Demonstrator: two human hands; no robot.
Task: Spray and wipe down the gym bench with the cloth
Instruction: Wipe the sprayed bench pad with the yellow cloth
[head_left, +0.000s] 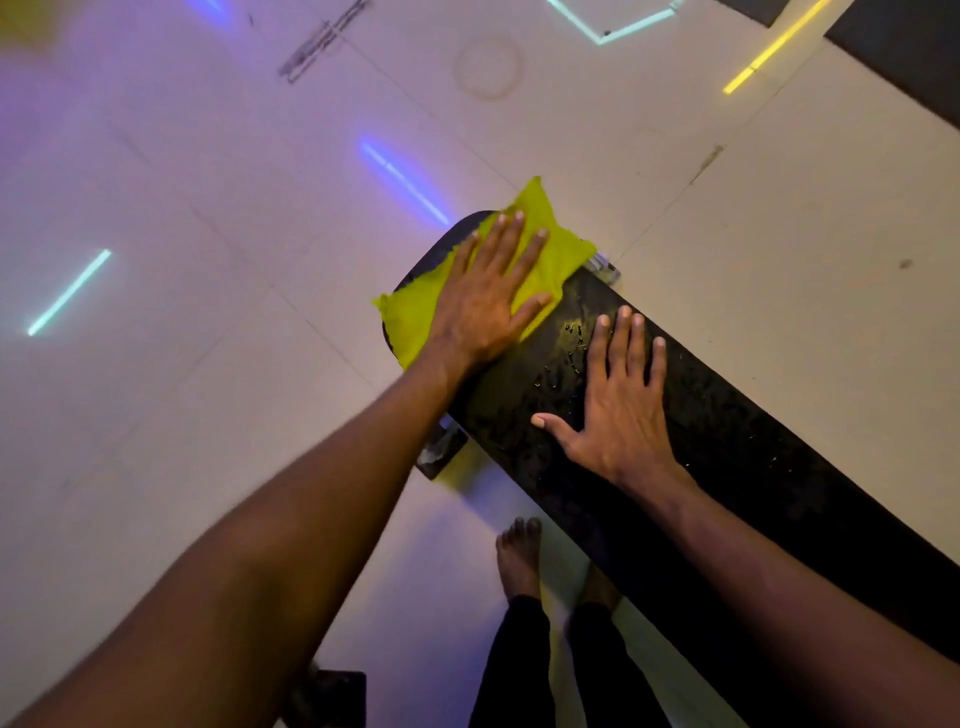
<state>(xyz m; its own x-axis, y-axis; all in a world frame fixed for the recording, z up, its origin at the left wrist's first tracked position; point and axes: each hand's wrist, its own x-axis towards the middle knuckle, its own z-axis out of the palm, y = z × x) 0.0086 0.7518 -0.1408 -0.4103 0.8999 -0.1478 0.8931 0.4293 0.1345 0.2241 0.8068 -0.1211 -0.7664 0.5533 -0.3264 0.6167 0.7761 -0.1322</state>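
The black padded gym bench (737, 447) runs from the centre down to the lower right, its surface speckled with wet droplets. A yellow-green cloth (410, 317) lies spread over the bench's far rounded end. My left hand (493, 291) presses flat on the cloth with fingers spread. Flat on the bare bench pad beside the cloth rests my right hand (618, 400), fingers apart, holding nothing. No spray bottle is in view.
Pale floor tiles (208, 208) with coloured light reflections surround the bench. A bench foot (441, 452) sticks out on the near-left side, another (602, 265) at the far side. My bare feet (519, 561) stand by the bench. A dark object (332, 696) sits at the bottom edge.
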